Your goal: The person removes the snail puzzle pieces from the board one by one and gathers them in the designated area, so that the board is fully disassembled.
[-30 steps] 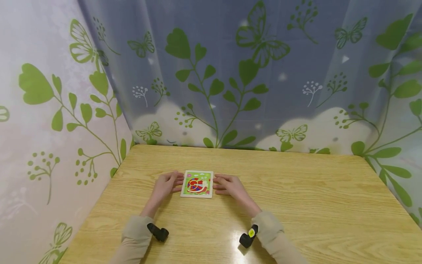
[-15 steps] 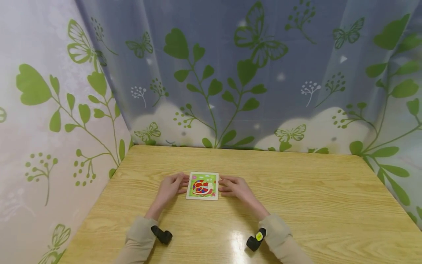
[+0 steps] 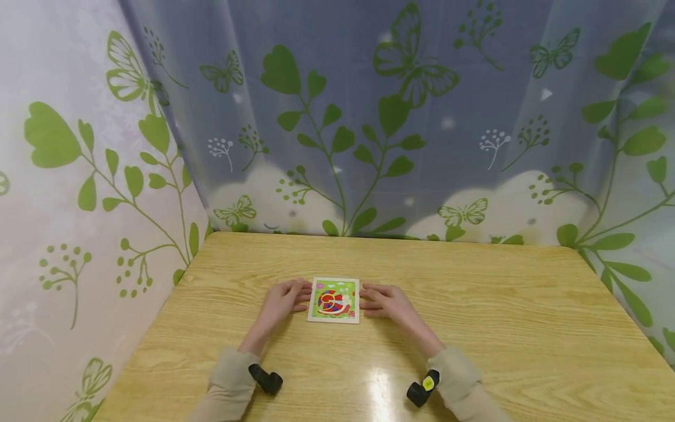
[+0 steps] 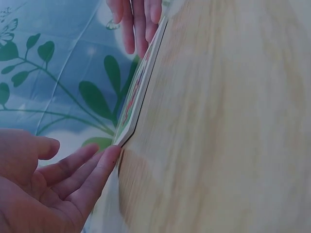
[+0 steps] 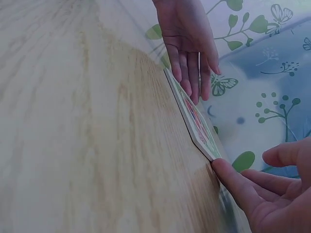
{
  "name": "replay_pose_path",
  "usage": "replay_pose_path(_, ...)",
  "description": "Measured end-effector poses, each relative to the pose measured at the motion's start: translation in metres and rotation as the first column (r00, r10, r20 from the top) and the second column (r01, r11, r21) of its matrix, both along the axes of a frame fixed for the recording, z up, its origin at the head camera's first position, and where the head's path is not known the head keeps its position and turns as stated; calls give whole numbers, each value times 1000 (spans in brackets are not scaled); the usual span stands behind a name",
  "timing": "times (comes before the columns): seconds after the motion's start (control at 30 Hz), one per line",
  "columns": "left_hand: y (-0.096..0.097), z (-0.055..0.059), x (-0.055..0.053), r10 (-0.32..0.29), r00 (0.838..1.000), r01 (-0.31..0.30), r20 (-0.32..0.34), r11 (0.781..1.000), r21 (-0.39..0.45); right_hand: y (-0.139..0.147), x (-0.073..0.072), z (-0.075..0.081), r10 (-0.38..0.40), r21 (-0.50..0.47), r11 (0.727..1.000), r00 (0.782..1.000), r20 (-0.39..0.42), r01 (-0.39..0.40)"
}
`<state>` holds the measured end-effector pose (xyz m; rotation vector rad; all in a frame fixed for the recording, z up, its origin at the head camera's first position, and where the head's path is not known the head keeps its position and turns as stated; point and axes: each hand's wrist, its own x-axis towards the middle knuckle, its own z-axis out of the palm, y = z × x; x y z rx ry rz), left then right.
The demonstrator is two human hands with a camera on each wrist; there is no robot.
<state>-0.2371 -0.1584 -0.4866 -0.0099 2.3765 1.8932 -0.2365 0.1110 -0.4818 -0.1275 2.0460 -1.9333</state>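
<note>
A square snail puzzle board [image 3: 334,300] with a pale frame and a green picture lies flat on the table. At its left edge is my left hand [image 3: 282,302], fingers fairly straight, fingertips against the frame. My right hand [image 3: 389,305] touches the opposite edge in the same way. From the left wrist view, a fingertip of the left hand [image 4: 68,179] meets the near corner of the puzzle board [image 4: 138,94]. The right wrist view has a finger of the right hand [image 5: 272,189] at the board's near corner.
The wooden table [image 3: 501,328] extends to both sides and behind the board. A patterned curtain [image 3: 337,117] hangs along its back edge, and another printed cloth [image 3: 95,205] stands at the left. Each wrist wears a black camera [image 3: 266,380].
The puzzle board has slid right and slightly toward me, with both hands moving along at its sides. The head view has shifted slightly.
</note>
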Motion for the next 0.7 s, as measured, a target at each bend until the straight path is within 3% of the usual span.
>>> replay_pose_path(0.4,14,-2,4,-14,1000,14,-7,1000,8,16,9,1,-13,11,1000,1000,10,13)
replay_pose_path(0.7,24,-2,9,-28,1000,28,-3,1000,4,30,14,1,22,31,999,1000,0,-22)
